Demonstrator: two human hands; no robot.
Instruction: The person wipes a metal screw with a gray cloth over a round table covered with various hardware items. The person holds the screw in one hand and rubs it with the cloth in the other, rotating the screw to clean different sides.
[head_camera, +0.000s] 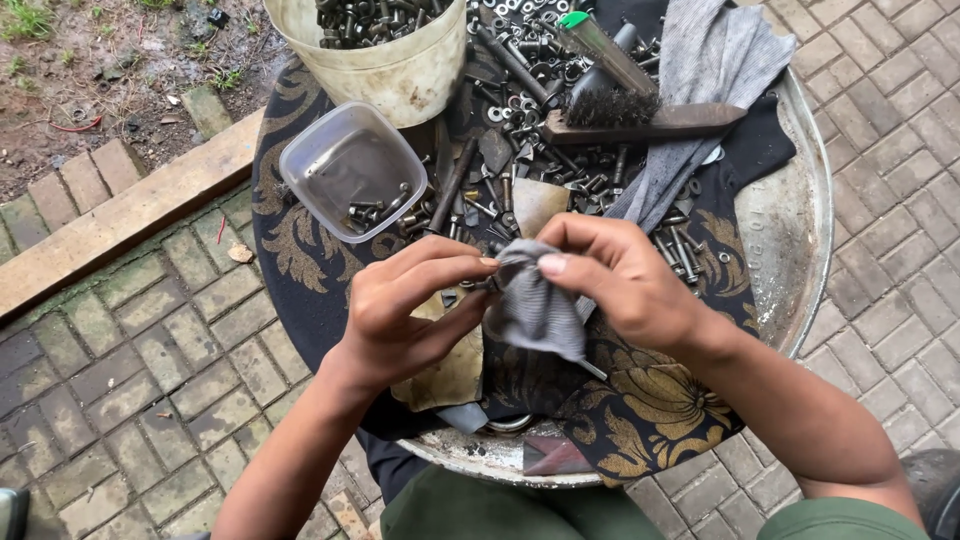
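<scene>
only one view is given, taken from a camera worn on the head and aimed steeply down, almost straight onto the work. it is set close: the left hand (400, 310) and the right hand (620, 280) are seen mid-frame, the forearms running in from the bottom edge. beyond the fingertips, toward the top edge, the round metal tray draped with a black and gold patterned cloth (800, 230) is taken in nearly whole. left of the fingers and past the tray, grey brick paving (130, 370) is caught. no second view is supplied, so nothing is shared.
</scene>
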